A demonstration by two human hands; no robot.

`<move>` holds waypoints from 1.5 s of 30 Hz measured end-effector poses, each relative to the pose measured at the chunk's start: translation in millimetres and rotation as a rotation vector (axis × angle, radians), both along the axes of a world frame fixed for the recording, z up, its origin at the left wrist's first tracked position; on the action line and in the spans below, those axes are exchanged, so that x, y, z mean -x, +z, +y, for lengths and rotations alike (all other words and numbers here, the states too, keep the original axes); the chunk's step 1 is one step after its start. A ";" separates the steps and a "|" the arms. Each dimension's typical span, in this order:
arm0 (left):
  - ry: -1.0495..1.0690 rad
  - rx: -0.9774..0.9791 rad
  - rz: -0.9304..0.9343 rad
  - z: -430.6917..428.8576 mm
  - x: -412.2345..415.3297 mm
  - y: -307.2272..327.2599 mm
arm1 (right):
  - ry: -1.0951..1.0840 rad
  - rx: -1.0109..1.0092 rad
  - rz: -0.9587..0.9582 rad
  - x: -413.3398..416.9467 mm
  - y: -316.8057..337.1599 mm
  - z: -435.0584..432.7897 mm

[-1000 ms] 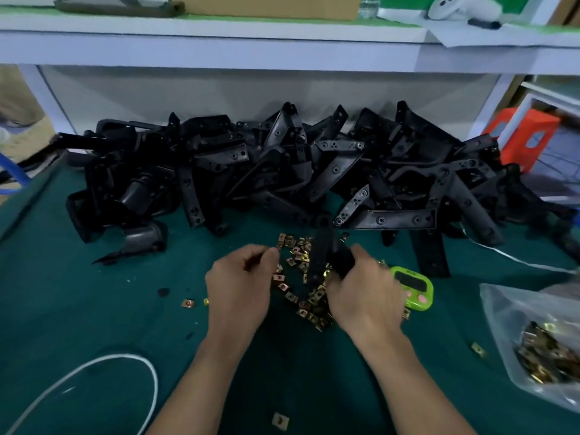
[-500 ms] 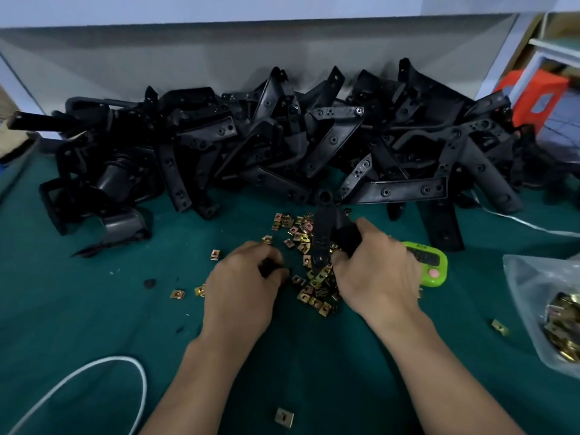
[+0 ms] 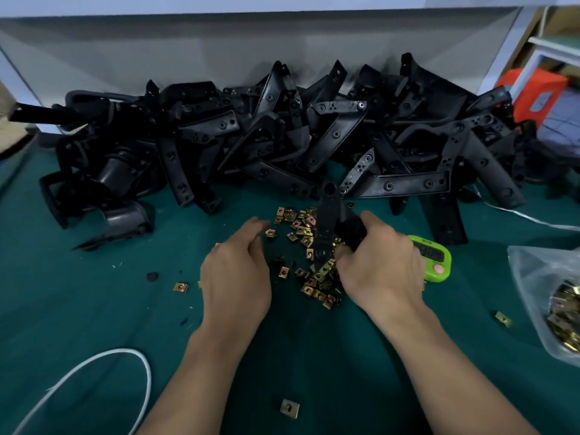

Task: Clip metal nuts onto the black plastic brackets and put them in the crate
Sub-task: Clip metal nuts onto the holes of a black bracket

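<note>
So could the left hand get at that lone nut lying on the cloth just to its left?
Probably yes. The lone nut lies on the green cloth beside the left hand, with nothing between them, and that hand seems to hold nothing. The right hand grips a bracket.

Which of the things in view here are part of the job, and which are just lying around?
Job: bracket in the right hand, loose nuts, bracket heap, bag of nuts.
Lying about: green timer, white cable, orange stool.
</note>
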State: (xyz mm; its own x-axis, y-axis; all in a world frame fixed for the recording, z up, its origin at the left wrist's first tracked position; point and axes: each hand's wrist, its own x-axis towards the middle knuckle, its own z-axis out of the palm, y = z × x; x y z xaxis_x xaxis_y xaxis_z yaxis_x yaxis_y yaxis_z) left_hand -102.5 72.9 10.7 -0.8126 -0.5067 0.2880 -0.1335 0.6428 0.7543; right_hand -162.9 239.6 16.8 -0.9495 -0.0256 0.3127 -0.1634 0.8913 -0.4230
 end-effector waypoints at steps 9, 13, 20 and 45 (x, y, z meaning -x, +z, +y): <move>-0.328 0.171 -0.144 16.6 -1.4 -2.2 | -0.053 0.031 0.027 4.7 1.0 3.8; -0.252 0.139 -0.109 11.2 -1.0 -2.5 | -0.052 0.027 0.022 5.1 -0.6 2.0; -0.255 0.343 -0.082 23.9 -2.6 -0.9 | -0.038 0.034 0.010 4.5 -0.2 2.0; -0.214 -0.865 0.047 1.3 -0.8 14.5 | 0.055 -0.009 0.026 1.2 0.3 2.6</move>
